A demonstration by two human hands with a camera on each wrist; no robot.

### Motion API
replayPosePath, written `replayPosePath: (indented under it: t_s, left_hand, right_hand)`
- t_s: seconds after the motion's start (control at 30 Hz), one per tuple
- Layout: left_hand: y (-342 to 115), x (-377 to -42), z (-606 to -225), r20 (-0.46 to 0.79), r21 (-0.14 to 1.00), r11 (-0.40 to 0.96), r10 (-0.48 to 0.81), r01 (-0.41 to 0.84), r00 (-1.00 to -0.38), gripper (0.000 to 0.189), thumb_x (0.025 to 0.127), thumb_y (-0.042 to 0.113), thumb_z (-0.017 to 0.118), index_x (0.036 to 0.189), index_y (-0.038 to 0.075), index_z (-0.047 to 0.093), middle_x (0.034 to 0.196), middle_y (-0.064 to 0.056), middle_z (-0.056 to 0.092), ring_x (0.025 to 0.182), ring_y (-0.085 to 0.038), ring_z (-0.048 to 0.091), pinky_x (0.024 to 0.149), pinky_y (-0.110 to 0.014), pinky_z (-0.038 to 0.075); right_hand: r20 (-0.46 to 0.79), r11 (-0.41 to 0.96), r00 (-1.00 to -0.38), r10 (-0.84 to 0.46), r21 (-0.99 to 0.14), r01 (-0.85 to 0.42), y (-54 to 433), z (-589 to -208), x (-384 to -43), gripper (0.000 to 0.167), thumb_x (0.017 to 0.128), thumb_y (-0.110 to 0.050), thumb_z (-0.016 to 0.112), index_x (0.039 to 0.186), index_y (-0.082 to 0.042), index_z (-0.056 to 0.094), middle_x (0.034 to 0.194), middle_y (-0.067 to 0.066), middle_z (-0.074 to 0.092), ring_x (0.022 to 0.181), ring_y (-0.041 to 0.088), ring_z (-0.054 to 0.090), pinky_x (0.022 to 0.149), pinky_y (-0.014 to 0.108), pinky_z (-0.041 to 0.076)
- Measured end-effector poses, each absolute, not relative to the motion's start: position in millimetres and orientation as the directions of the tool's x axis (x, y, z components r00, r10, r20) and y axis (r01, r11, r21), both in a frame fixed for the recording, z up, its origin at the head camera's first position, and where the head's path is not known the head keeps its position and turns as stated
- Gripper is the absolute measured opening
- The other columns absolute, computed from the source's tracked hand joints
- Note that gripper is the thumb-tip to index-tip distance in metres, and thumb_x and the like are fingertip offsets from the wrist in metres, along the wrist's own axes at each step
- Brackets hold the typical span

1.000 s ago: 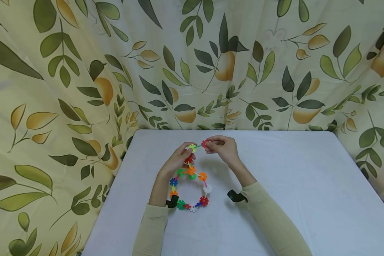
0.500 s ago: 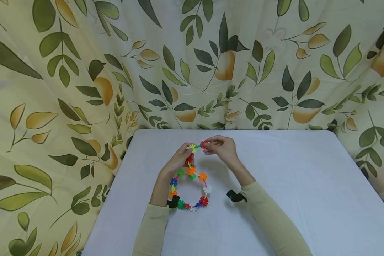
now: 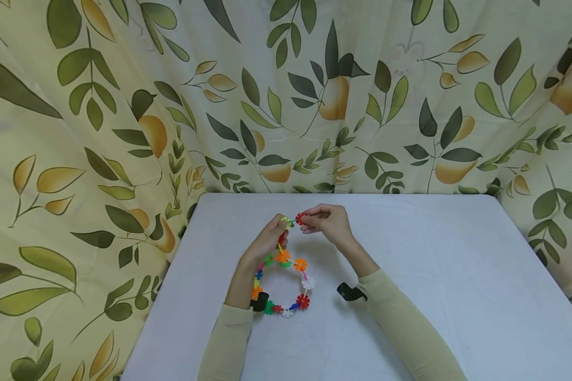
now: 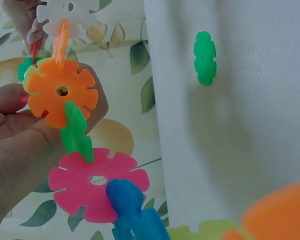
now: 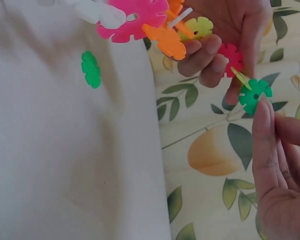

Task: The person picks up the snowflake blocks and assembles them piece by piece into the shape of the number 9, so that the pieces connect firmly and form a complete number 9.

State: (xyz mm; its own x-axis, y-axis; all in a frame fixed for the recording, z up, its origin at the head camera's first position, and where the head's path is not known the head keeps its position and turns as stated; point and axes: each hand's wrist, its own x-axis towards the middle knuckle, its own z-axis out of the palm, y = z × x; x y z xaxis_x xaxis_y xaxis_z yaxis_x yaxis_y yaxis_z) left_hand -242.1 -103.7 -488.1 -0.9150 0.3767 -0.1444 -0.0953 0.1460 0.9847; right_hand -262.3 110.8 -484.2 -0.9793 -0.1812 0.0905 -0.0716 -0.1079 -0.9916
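A chain of toothed plastic snowflake discs, slotted edge to edge, curves in a ring below my hands; a white disc (image 3: 307, 283) and a red disc (image 3: 303, 301) sit on its right side. My left hand (image 3: 267, 238) grips the chain's upper end, with a yellow disc (image 3: 286, 222) at its fingertips. Between the hands a green disc (image 5: 255, 96) joins the yellow disc to another red disc (image 3: 301, 218). My right hand (image 3: 331, 222) pinches that red disc, which the fingers mostly hide in the right wrist view. A separate green disc (image 4: 205, 58) lies on the table.
The white-covered table (image 3: 410, 275) stretches out on both sides of the arms. Behind and to the left hangs a leaf-patterned curtain (image 3: 286, 95). Each wrist carries a small black camera mount (image 3: 351, 292).
My right hand has shifted slightly left and down with the red disc, bringing it closer to the left hand. The left hand keeps its hold on the chain and has barely moved.
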Motion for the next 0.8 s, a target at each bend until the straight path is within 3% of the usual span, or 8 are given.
replayPosePath:
  t_s: [0.23, 0.33, 0.47, 0.63, 0.8]
  left_hand:
    - [-110, -244, -489, -0.154, 0.982, 0.156, 0.365, -0.103, -0.918, 0.036, 0.109, 0.047, 0.05, 0.122, 0.014, 0.056, 0.084, -0.002, 0.047, 0.069, -0.017, 0.048, 0.066, -0.027, 0.045]
    - [-114, -245, -487, -0.155, 0.983, 0.151, 0.348, -0.107, -0.925, 0.038, 0.108, 0.049, 0.053, 0.125, 0.015, 0.058, 0.084, -0.002, 0.048, 0.068, -0.017, 0.049, 0.065, -0.027, 0.046]
    - [-119, -245, -486, -0.144, 0.986, 0.127, 0.346, -0.106, -0.927, 0.038, 0.108, 0.047, 0.054, 0.126, 0.014, 0.058, 0.084, -0.002, 0.048, 0.068, -0.017, 0.049, 0.064, -0.027, 0.047]
    - [-125, -246, -485, -0.136, 0.988, 0.118, 0.355, -0.1, -0.925, 0.042, 0.108, 0.046, 0.055, 0.129, 0.01, 0.059, 0.082, -0.002, 0.047, 0.066, -0.017, 0.048, 0.062, -0.027, 0.046]
    - [-127, -247, -483, -0.127, 0.988, 0.123, 0.365, -0.088, -0.922, 0.04, 0.107, 0.047, 0.055, 0.128, 0.012, 0.059, 0.08, -0.002, 0.047, 0.065, -0.017, 0.048, 0.062, -0.027, 0.046]
  right_hand:
    - [0.096, -0.097, -0.975, -0.201, -0.992, -0.077, 112, -487, -265, 0.027, 0.096, -0.01, 0.077, 0.111, 0.011, 0.071, 0.095, 0.022, 0.077, 0.074, 0.028, 0.078, 0.071, 0.041, 0.063]
    - [0.093, -0.072, -0.975, -0.2, -0.994, -0.08, 111, -488, -267, 0.031, 0.101, -0.018, 0.071, 0.115, 0.01, 0.071, 0.095, 0.022, 0.077, 0.076, 0.029, 0.078, 0.071, 0.041, 0.063]
    - [0.083, -0.018, -0.976, -0.199, -0.997, -0.081, 110, -495, -272, 0.028, 0.104, -0.015, 0.066, 0.117, 0.009, 0.071, 0.096, 0.024, 0.076, 0.08, 0.032, 0.078, 0.074, 0.044, 0.063]
    - [0.025, 0.24, -0.946, -0.323, -0.965, -0.108, 105, -516, -283, 0.018, 0.097, -0.008, 0.074, 0.11, 0.004, 0.076, 0.096, 0.014, 0.078, 0.084, 0.031, 0.077, 0.075, 0.043, 0.063]
    - [0.023, 0.472, -0.861, -0.508, -0.829, -0.301, 99, -538, -287, 0.017, 0.092, -0.011, 0.081, 0.108, -0.006, 0.081, 0.093, -0.001, 0.078, 0.078, 0.019, 0.071, 0.069, 0.03, 0.059]
